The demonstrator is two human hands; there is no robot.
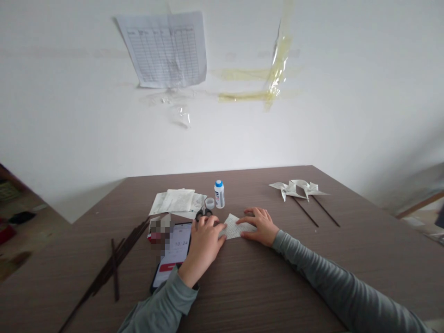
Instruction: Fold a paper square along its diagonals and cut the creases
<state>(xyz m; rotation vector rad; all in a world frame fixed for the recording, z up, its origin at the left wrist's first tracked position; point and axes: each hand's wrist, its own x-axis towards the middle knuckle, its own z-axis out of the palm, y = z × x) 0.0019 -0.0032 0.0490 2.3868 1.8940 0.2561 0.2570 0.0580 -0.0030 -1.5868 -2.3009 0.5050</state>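
A small printed piece of paper (233, 227) lies on the table between my hands, with a pointed corner facing the wall. My left hand (207, 237) grips its left side, thumb and fingertips at the edge. On the right side, my right hand (261, 226) holds it against the tabletop with thumb and index finger apart. Black-handled scissors (203, 213) are partly hidden behind my left hand. A white bottle with a blue cap (219, 194) stands beyond the paper, beside a small round translucent container (209, 203).
Further printed paper sheets (178, 202) lie back left. A phone (173, 252) rests by my left forearm, near a partly blurred red-and-white item (158, 230) and several dark sticks (120, 249). Two paper pinwheels (289, 189) on sticks lie at right. A wall closes the table's far side.
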